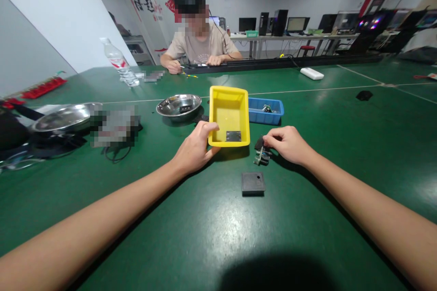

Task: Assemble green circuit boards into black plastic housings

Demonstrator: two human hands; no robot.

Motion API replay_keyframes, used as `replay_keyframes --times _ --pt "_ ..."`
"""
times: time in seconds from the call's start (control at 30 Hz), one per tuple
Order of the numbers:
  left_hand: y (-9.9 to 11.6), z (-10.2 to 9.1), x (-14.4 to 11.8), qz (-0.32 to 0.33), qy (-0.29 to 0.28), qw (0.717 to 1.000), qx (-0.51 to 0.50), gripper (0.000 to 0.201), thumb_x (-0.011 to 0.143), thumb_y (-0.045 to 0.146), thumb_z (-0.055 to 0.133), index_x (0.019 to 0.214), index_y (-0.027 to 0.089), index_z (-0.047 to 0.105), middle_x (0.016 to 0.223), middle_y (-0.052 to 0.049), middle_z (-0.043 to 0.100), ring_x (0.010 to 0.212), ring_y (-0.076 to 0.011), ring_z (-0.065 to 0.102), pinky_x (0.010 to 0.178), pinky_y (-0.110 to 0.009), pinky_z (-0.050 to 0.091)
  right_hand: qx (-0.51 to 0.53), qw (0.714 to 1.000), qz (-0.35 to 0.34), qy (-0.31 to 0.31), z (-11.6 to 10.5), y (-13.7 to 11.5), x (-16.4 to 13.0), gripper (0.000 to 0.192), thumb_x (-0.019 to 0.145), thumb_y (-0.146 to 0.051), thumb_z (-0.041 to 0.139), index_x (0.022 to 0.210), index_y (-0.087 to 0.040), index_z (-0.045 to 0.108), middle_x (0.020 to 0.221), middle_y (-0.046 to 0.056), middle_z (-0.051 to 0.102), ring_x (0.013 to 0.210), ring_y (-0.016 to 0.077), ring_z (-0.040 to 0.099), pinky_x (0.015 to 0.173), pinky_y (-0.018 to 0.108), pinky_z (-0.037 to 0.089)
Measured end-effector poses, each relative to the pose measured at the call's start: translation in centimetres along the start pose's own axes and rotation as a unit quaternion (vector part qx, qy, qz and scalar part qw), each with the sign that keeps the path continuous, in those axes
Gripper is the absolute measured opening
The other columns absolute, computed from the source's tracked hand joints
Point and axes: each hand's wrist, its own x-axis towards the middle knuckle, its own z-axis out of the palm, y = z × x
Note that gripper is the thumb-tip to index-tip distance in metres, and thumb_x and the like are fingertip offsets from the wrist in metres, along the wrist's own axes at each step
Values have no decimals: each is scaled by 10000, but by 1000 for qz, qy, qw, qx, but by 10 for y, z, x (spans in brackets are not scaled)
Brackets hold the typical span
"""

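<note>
Two bare hands out over the green table (211, 241), near its middle. Gripped the near left corner of the yellow tray (214, 113) with the left hand (196, 147), thumb hooked over the rim, fingers curled under the wall. Pinched the top of a small dark part (261, 156) with the right hand (288, 144), fingers pressed together and bent down over it. Rested that part, with thin metal legs, on the table just beside the tray's near right corner.

Saw one small grey plate (233, 135) lying flat inside the tray, close to its near wall. Left a black square box (253, 182) alone, nearer the body, apart from both hands. Found a blue tray (255, 118) touching the yellow one on its far right side, a few bits inside. Spotted a steel bowl (178, 105) to the left, a bigger steel pan (64, 117) near the left edge, a water bottle (119, 62) farther back. Noticed another person (200, 43) busy at the far edge.

Looked like the grab step: tray held still, part pinched but not yet lifted. Any lift would call for a tight pinch and a steady tray.
</note>
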Motion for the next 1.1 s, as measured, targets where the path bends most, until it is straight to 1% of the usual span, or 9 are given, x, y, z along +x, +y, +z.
replay_keyframes --times 0.1,0.17,0.33,0.43,0.5,0.63,0.77,0.93,1.1 --pt "0 0 0 1 0 1000 0 376 880 245 624 1214 242 453 1078 -49 533 945 -200 595 782 -339 546 44 995 -17 -85 4 -2 -1 342 904 -338 549 641 -170 691 620 17 695 594 146 612 592 260 416" --pt "0 1 -1 0 -1 1000 3 372 889 249 619 1218 242 447 1077 -47 531 938 -197 593 776 -333 543 28 994 -47 -92 5 -3 -2 331 932 -322 523 674 -175 669 640 10 692 610 141 617 613 254 424" --pt "-1 1 -1 8 -4 1000 -7 382 891 242 619 1230 239 442 1091 -53 533 941 -193 590 787 -330 540 -91 990 -104 13 1 3 -1 153 982 -275 495 972 -200 628 684 -14 659 590 147 584 629 273 429" --pt "-2 1 -1 25 -4 999 -22 389 899 246 618 1240 239 428 1110 -56 541 940 -187 598 787 -326 545 -114 975 -167 89 -1 7 -1 341 951 -219 532 1292 -214 547 800 -10 654 635 146 579 656 283 482" --pt "-2 1 -1 43 -5 998 -38 393 900 242 620 1240 239 424 1109 -56 550 924 -181 607 774 -317 550 -129 963 -219 93 -1 7 -2 437 946 -216 554 1380 -233 507 940 25 654 726 154 604 706 303 529" --pt "0 1 -1 99 -23 992 -74 402 896 202 618 1253 243 435 1131 -71 579 948 -181 637 787 -314 567 -183 945 -267 44 3 1 -4 429 956 -260 597 1381 -244 539 1131 95 611 919 202 644 778 357 587" --pt "4 1 -2 112 -20 990 -79 523 919 175 584 1398 240 383 1281 -126 591 1086 -213 652 883 -361 580 -210 935 -277 76 8 -1 -3 210 944 -208 591 1144 -222 654 1033 91 630 917 223 646 753 362 583" --pt "9 0 -3 52 -2 996 -75 694 963 269 588 1537 223 202 1323 -145 602 1017 -205 660 894 -383 582 -177 941 -207 203 -7 14 5 120 921 -237 601 1022 -222 664 948 83 665 851 237 642 748 373 545" --pt "20 -9 0 57 -75 992 -88 372 988 341 544 1318 183 480 1241 -128 614 984 -206 649 875 -362 561 -186 928 3 324 -50 55 11 187 867 -319 616 1003 -199 661 891 89 697 767 241 636 764 379 512"
